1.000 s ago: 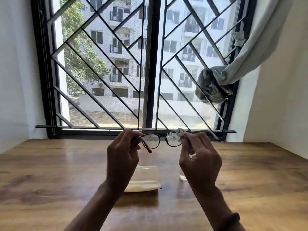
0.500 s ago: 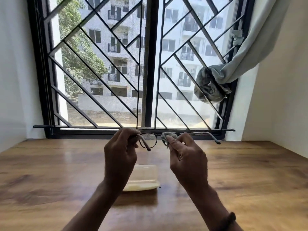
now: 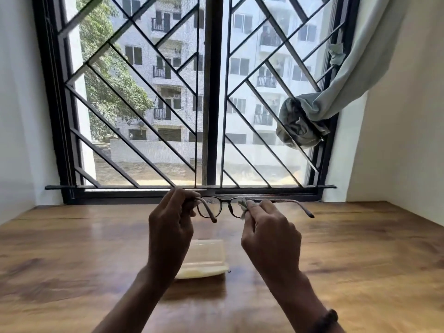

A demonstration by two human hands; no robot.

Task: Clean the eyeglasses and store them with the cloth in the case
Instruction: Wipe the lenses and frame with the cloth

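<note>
I hold dark-framed eyeglasses (image 3: 211,207) in the air above the wooden table (image 3: 360,248), in front of the window. My left hand (image 3: 170,227) grips the left end of the frame at the hinge, with that temple arm folded inward. My right hand (image 3: 271,239) pinches a small pale cloth (image 3: 243,205) over the right lens. The right temple arm sticks out to the right. On the table below my hands lies a translucent plastic case (image 3: 206,258) with its lid up and a yellowish lining; my left wrist partly hides it.
A barred window (image 3: 211,92) fills the back wall. A grey curtain (image 3: 312,116) is knotted at the window's right side. White walls close in on both sides of the table.
My right hand with the cloth slid left along the right lens, then stayed on it. The glasses shifted slightly left and the right temple arm came into fuller view.
</note>
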